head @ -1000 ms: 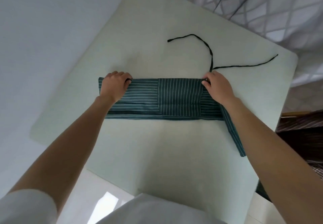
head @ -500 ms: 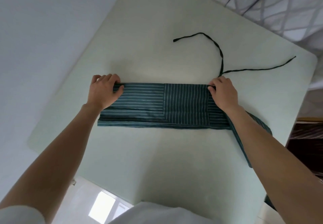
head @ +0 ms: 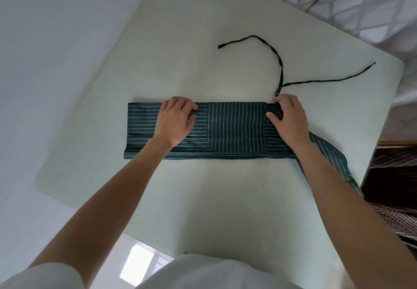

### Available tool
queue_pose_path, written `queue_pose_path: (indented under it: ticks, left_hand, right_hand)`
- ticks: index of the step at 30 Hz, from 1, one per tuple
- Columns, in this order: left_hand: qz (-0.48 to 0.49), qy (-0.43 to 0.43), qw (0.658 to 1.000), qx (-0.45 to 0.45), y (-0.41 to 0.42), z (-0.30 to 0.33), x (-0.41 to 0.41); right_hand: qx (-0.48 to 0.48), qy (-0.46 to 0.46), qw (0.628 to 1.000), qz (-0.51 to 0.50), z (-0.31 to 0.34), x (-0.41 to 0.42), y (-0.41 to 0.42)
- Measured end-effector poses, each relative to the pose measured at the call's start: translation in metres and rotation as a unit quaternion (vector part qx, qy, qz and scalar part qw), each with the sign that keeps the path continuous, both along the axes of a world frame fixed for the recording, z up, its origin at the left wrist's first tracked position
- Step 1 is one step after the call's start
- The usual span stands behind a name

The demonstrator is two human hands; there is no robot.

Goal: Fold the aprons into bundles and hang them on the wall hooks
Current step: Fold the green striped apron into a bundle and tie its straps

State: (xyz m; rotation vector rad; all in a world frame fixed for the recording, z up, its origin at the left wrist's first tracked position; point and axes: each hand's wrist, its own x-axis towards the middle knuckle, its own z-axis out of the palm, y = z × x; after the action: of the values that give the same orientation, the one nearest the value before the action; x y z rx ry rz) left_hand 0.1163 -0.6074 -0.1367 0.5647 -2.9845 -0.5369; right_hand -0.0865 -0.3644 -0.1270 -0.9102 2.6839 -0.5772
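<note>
A dark green apron with thin white stripes (head: 234,130) lies folded into a long flat band across the pale green table (head: 203,198). My left hand (head: 174,120) rests flat on its left part, fingers spread. Over at the band's right end, my right hand (head: 288,119) presses down with its fingertips on the fabric near the top corner. Two dark ties (head: 279,63) trail from that corner toward the far side of the table. A striped strap (head: 331,160) hangs off the right table edge under my right forearm.
A plain white wall (head: 45,63) runs along the left of the table. Patterned grey-white curtain fabric (head: 361,6) hangs beyond the far right edge. Dark striped cloth (head: 394,198) lies low to the right of the table.
My left hand slid rightward from the band's left end and now lies flat farther in. My right hand stayed at the right end, its fingers now laid over the fabric.
</note>
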Motion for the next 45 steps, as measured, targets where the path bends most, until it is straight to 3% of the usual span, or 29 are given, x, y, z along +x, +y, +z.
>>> queue_pose_path:
  ticks: [3,7,11,17,23,28,32,35,39,45]
  left_hand:
    - [-0.088,0.013,0.995,0.045,0.056,-0.004,-0.026]
    - [-0.16,-0.024,0.984,0.073,0.124,-0.01,-0.055]
    - [-0.134,-0.064,0.985,0.09,0.15,-0.021,-0.061]
    - [-0.113,-0.075,0.987,0.084,0.15,-0.029,-0.045]
    - [-0.039,-0.068,0.995,0.064,0.131,-0.02,-0.019]
    - [-0.012,-0.074,0.997,0.018,0.14,-0.013,-0.021]
    - [-0.036,-0.081,0.996,0.002,0.16,-0.008,-0.04]
    - [-0.056,-0.128,0.99,0.008,0.172,-0.01,-0.05]
    - [-0.064,-0.172,0.983,0.014,0.172,-0.02,-0.047]
    - [-0.083,-0.18,0.98,0.011,0.172,-0.024,-0.045]
  right_hand:
    - [0.002,0.048,0.997,-0.054,0.012,0.032,0.039]
    - [0.088,0.076,0.979,-0.17,0.008,0.082,0.115]
    - [0.178,0.031,0.957,-0.226,-0.013,0.113,0.163]
    - [0.09,0.116,0.964,-0.222,-0.003,0.099,0.181]
    - [0.016,0.145,0.968,-0.205,0.048,0.011,0.173]
    - [-0.036,-0.007,0.975,-0.22,0.027,-0.048,0.17]
    - [-0.054,-0.139,0.919,-0.364,-0.005,-0.044,0.195]
    - [-0.011,-0.135,0.942,-0.306,-0.014,-0.037,0.207]
    - [-0.038,-0.087,0.958,-0.27,-0.009,-0.037,0.208]
    - [0.103,0.027,0.969,-0.225,-0.026,-0.023,0.219]
